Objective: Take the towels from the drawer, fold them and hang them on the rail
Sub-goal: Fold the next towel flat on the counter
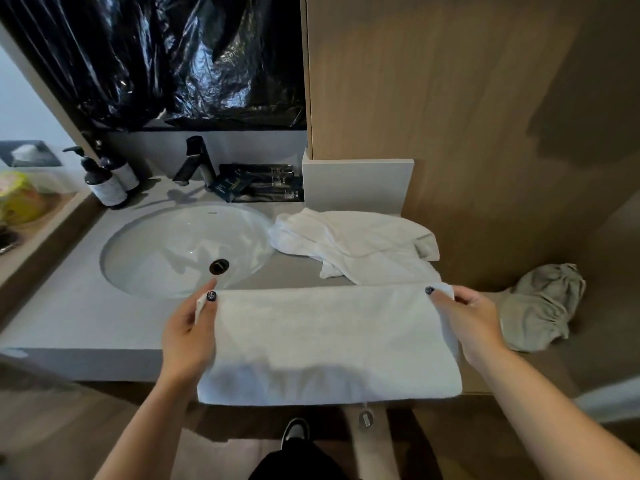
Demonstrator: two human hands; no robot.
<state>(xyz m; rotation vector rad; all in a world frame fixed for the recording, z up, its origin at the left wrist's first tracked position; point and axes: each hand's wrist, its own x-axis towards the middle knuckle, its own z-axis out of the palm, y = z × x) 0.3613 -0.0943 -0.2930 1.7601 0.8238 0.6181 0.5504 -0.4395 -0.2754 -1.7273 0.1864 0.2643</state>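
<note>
I hold a white towel stretched flat in front of me, over the front edge of the grey counter. My left hand pinches its upper left corner between thumb and fingers. My right hand pinches the upper right corner the same way. The towel hangs doubled, with its fold at the bottom. A second white towel lies crumpled on the counter behind it, right of the sink. No rail or drawer is in view.
An oval white sink with a black tap is sunk into the counter. Two pump bottles stand at back left, dark toiletry packets behind the basin. A grey-green cloth bag lies on the right. A wooden wall rises behind.
</note>
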